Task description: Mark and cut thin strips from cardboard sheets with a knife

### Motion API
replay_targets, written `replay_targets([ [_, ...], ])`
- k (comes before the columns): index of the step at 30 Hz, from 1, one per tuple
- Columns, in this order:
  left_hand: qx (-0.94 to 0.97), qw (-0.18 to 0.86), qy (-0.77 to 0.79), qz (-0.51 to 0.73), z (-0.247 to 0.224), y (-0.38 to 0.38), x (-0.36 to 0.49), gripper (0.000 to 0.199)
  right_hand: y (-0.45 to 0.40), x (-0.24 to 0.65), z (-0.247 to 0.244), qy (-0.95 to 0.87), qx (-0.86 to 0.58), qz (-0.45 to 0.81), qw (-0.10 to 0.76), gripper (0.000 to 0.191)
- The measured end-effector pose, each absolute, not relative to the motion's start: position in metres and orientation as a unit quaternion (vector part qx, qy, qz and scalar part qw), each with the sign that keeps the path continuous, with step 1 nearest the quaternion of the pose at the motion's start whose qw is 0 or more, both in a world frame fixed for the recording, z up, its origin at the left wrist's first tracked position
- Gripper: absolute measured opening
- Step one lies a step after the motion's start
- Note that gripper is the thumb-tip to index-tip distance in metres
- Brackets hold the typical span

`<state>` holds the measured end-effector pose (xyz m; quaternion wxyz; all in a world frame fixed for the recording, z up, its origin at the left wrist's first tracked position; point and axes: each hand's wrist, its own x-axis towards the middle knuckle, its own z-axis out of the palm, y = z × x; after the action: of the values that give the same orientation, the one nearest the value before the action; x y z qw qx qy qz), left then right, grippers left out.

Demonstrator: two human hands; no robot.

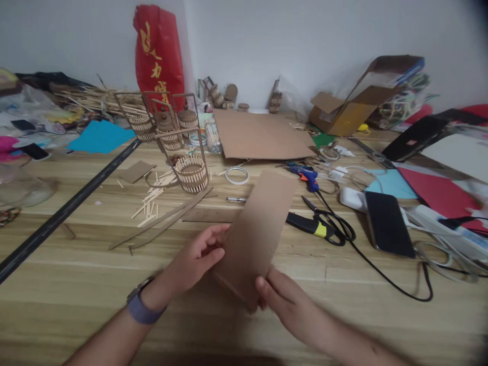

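Observation:
A rectangular strip of brown cardboard (257, 234) is held up, tilted, above the wooden table. On its left edge is my left hand (204, 249), closed, with the fingertips partly behind the sheet. My right hand (280, 297) pinches the lower right edge, thumb on the front face and the other fingers mostly hidden. Just beyond the strip lie a pen (235, 200) and a flat brown strip (206, 215), both partly covered by it. To its right sits a utility knife (310, 224) with a black and yellow handle, beside black-handled scissors (324, 213).
Small stick baskets (191, 175) with tall handles stand at the back left near scattered sticks (154, 195). A large cardboard sheet (263, 134), a tape roll (237, 175) and a blue glue gun (307, 175) lie farther back. At right are a phone (389, 223) and cables.

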<state>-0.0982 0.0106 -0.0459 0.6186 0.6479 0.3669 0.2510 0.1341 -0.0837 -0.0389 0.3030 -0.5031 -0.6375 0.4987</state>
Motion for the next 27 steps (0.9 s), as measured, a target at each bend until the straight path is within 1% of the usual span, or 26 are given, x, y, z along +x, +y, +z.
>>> replay_targets([
  [3,0.633,0.592,0.424,0.262,-0.044,0.015,-0.101,0.059,-0.080,0.142,-0.037,-0.695,-0.472,0.493,0.228,0.051],
  [5,0.648,0.550,0.454,0.266,-0.042,0.020,-0.106,0.053,-0.072,0.158,-0.033,-0.735,-0.482,0.435,0.195,0.041],
  [7,0.669,0.505,0.476,0.268,-0.039,0.025,-0.111,0.048,-0.061,0.181,-0.030,-0.771,-0.524,0.318,0.173,0.037],
  [10,0.699,0.443,0.496,0.264,-0.034,0.031,-0.117,0.042,-0.040,0.219,-0.035,-0.763,-0.620,0.096,0.153,0.043],
  [11,0.709,0.426,0.498,0.261,-0.033,0.032,-0.118,0.040,-0.033,0.231,-0.039,-0.753,-0.642,0.022,0.145,0.042],
  [12,0.719,0.412,0.497,0.256,-0.032,0.032,-0.119,0.040,-0.026,0.243,-0.042,-0.740,-0.658,-0.033,0.135,0.041],
  [13,0.730,0.401,0.494,0.248,-0.033,0.033,-0.119,0.039,-0.019,0.253,-0.045,-0.735,-0.664,-0.059,0.124,0.042],
  [15,0.756,0.388,0.478,0.221,-0.035,0.033,-0.119,0.038,-0.007,0.268,-0.050,-0.739,-0.665,-0.057,0.095,0.043],
  [17,0.789,0.373,0.449,0.192,-0.040,0.032,-0.117,0.036,0.004,0.279,-0.051,-0.748,-0.657,-0.037,0.081,0.040],
  [22,0.871,0.268,0.373,0.177,-0.052,0.031,-0.109,0.033,0.025,0.290,-0.040,-0.754,-0.651,-0.042,0.076,0.041],
  [24,0.890,0.250,0.341,0.169,-0.054,0.028,-0.106,0.033,0.032,0.293,-0.035,-0.758,-0.646,-0.048,0.072,0.040],
  [25,0.901,0.251,0.318,0.157,-0.054,0.026,-0.105,0.040,0.035,0.294,-0.033,-0.761,-0.643,-0.050,0.069,0.040],
  [27,0.921,0.259,0.262,0.124,-0.053,0.019,-0.104,0.064,0.040,0.294,-0.031,-0.767,-0.636,-0.052,0.059,0.039],
])
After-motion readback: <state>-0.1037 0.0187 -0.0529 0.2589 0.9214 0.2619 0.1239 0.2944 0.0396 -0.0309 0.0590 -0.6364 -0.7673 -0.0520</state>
